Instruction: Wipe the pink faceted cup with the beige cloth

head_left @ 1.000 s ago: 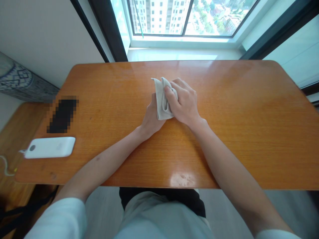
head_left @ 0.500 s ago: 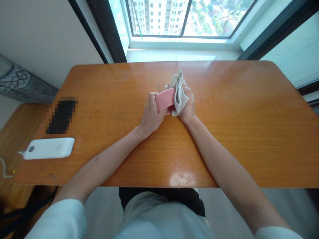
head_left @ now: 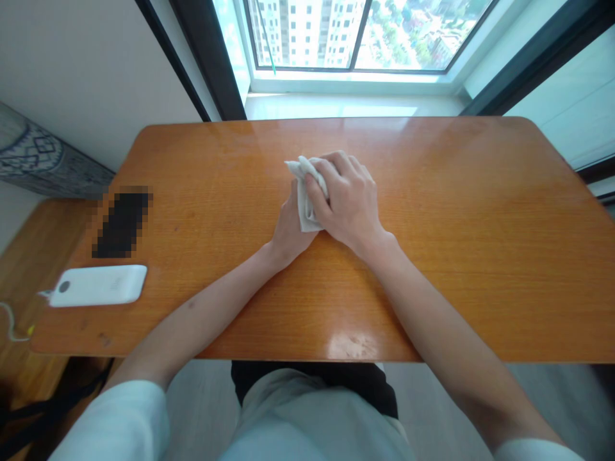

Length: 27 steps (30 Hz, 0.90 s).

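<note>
A pale folded cloth (head_left: 307, 198) is pressed down by my right hand (head_left: 346, 198), whose fingers are bent over its top and right side. Beneath and to the left of it is my left hand (head_left: 292, 227), closed, with its fingers mostly covered. The pink box that the left hand gripped in the earlier frame is now hidden under the cloth and the right hand. Both hands meet above the middle of the wooden table (head_left: 230, 192).
On the table's left side lie a white device (head_left: 98, 286) with a cable at its end and a dark pixelated rectangle (head_left: 122, 224). A window (head_left: 353, 38) is beyond the far edge. A patterned grey thing (head_left: 48, 160) stands at the left.
My right hand has swung from the box's right side over its top, carrying the cloth leftward, so the pink box is now covered. The left hand has stayed nearly in place.
</note>
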### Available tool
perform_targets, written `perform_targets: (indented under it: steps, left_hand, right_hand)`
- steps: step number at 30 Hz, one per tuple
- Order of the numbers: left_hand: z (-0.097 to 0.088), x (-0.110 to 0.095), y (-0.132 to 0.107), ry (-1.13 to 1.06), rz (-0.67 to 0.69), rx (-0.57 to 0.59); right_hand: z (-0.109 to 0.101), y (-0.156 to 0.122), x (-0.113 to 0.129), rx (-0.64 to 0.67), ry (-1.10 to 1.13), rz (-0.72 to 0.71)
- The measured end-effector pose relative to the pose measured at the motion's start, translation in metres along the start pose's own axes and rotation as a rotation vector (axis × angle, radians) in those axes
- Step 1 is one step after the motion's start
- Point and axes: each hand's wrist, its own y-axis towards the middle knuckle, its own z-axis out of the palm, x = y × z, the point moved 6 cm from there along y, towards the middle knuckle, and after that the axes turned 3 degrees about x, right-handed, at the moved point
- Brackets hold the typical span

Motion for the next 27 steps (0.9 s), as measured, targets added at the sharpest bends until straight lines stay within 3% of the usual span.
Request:
perform_targets:
  steps: [5,10,20,27]
  left_hand:
    - [0.003,0.01,-0.005,-0.05,-0.007,0.012]
    - [0.004,0.006,-0.002,-0.058,0.017,0.004]
    - [0.006,0.003,0.002,-0.09,-0.07,0.041]
    - [0.002,-0.007,0.005,0.08,-0.167,0.023]
  right_hand:
    - [0.008,-0.001,0.025,0.007,-0.135,-0.072]
    - [0.006,0.001,0.01,0.009,-0.084,-0.037]
    - [0.001,0.01,-0.011,0.034,0.049,0.013]
    - [-0.001,0.013,-0.03,0.023,0.262,0.046]
